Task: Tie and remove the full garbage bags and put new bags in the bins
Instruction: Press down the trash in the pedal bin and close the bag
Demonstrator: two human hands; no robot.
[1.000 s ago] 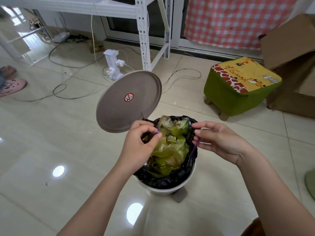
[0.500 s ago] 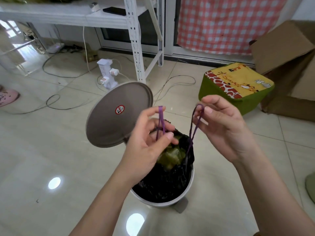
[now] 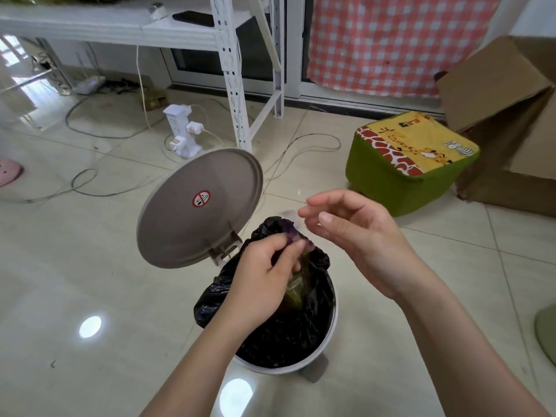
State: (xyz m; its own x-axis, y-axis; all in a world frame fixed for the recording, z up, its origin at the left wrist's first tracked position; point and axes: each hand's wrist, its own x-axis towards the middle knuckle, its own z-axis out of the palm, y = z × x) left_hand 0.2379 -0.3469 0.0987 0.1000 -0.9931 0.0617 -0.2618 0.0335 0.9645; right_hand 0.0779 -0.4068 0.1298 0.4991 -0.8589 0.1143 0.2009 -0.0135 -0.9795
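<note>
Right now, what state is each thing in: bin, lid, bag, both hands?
Round white pedal bin: upright on the floor, black bag inside.
Grey round lid: swung open, standing up.
Black plastic garbage bag: mouth gathered, not knotted, not lifted out.
Purple drawstring: bunched at the left fingers.
Left hand: pinches the gathered bag top.
Right hand: above the bin, fingers loosely curled, holds nothing.

The bin bag [image 3: 270, 332] is thin, crinkled, glossy black plastic. The bin [image 3: 319, 353] and its lid [image 3: 192, 212] look like smooth matt plastic. Floor tiles [image 3: 75, 281] are polished and reflective. At two o'clock, a cloth-covered stool [image 3: 412, 164] and matt cardboard box [image 3: 496, 85].
</note>
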